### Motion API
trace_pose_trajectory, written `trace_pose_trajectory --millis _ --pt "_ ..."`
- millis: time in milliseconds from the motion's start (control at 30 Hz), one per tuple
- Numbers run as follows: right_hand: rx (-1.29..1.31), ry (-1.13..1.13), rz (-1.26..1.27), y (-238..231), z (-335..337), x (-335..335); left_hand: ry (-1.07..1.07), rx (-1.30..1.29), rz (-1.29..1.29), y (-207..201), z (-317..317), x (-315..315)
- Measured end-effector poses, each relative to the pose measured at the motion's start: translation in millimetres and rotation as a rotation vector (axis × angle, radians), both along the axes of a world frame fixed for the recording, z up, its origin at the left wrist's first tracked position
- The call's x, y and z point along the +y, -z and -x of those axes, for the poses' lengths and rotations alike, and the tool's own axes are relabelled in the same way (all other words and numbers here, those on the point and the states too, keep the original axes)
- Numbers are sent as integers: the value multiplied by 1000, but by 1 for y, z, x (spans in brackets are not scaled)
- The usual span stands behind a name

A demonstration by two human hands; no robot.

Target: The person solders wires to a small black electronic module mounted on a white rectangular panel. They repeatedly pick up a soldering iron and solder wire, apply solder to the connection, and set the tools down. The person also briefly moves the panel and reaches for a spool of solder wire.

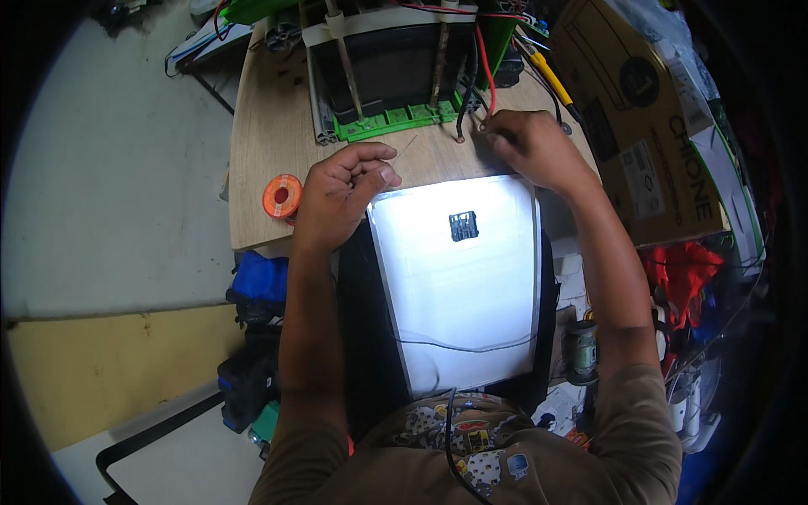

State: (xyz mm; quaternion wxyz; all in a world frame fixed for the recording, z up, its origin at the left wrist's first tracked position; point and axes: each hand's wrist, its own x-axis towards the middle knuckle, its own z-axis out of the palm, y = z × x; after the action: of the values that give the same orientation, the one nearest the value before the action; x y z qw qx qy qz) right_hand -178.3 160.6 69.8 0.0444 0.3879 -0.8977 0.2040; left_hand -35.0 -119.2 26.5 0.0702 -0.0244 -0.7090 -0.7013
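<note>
My left hand is closed in a pinch on a thin silvery wire, which sticks out past the fingertips. At the table's near edge, my right hand curls its fingers at the lower end of a red cable, beside its bare tip. A black cable hangs just left of it, its end resting on the wood. A white panel with a small dark square on its face lies over my lap, below both hands.
An orange spool stands left of my left hand. At the back is a black block in a green frame. A yellow-handled tool and a cardboard box are at the right.
</note>
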Motion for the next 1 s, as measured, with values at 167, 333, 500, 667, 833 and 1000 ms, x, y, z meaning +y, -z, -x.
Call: trace_pose_trajectory --millis 167,333,500,667,833,1000 --pt "-230 201 489 -10 -9 45 -19 16 -39 3 2 1" --pt "-281 339 728 -1 -34 87 -77 -1 111 -1 2 2" --pt "-362 350 943 31 -69 113 -101 -25 191 -3 0 2" --pt "-747 448 1084 91 -99 114 -94 6 168 -1 -1 5" --pt "-967 519 1212 161 -115 90 -112 98 269 1 -1 9" --pt "-937 466 964 186 -109 100 -145 104 276 8 -2 15"
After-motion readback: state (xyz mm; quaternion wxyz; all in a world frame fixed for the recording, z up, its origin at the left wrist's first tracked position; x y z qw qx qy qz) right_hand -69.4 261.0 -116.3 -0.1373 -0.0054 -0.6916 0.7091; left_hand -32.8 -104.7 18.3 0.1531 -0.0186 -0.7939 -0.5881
